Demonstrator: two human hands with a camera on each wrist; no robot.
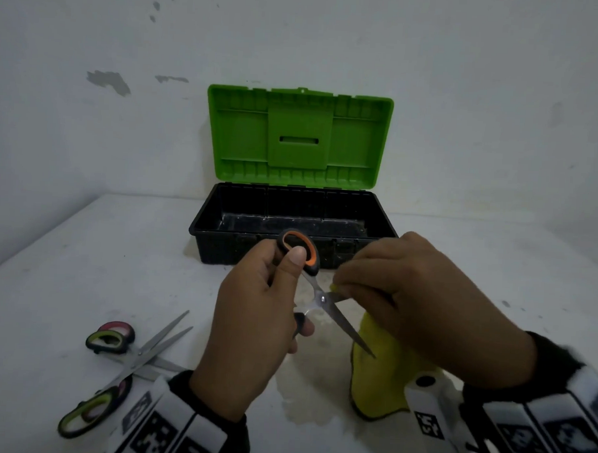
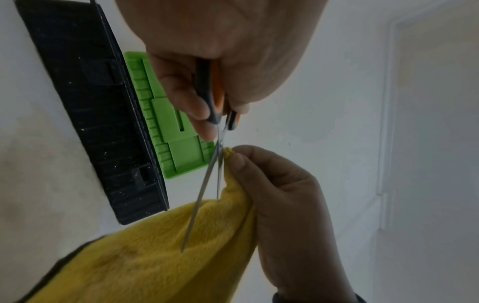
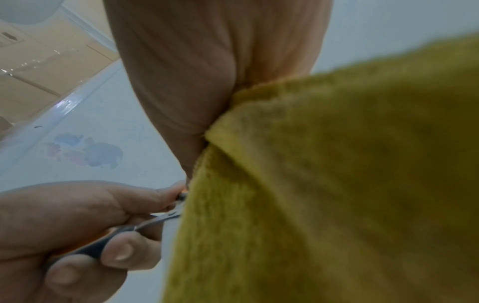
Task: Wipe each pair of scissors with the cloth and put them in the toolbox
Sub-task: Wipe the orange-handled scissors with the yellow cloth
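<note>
Your left hand (image 1: 252,320) grips the orange-handled scissors (image 1: 317,288), blades parted, just in front of the open toolbox (image 1: 221,247). Your right hand (image 1: 417,300) pinches the yellow cloth (image 1: 386,384) around one blade near the pivot. Two more pairs of scissors (image 1: 127,359) lie crossed, well left of the toolbox's front.

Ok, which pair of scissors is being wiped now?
The orange-handled scissors, gripped by the left hand against the yellow cloth pinched by the right hand. The green-handled and pink-handled pairs lie on the table.
</note>
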